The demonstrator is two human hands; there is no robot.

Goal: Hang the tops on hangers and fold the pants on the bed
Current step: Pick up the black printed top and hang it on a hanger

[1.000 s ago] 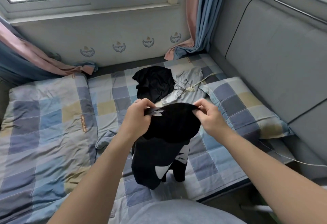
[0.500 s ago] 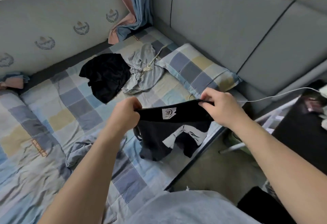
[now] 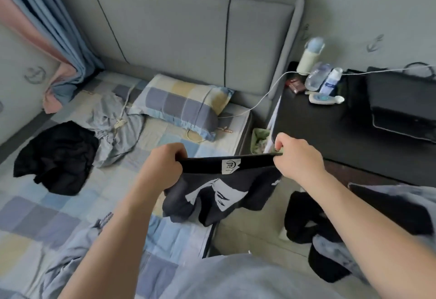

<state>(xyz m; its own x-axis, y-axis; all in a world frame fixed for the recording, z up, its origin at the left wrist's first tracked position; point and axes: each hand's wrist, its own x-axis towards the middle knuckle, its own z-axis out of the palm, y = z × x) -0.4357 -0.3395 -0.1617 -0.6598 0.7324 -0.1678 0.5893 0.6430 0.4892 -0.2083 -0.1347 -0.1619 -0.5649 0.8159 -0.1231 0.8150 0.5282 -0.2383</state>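
Black top (image 3: 219, 194) stretched taut btwn L hand (image 3: 162, 166) & R hand (image 3: 298, 159), both fists pinching its collar, forearms extended

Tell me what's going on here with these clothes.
A person at the bedside stretches a black garment with a white print between both hands. The left grip and the right grip each pinch its labelled band, and the rest hangs over the edge of the bed. A black heap and a grey garment lie crumpled on the bed, unfolded. No hanger is in view.
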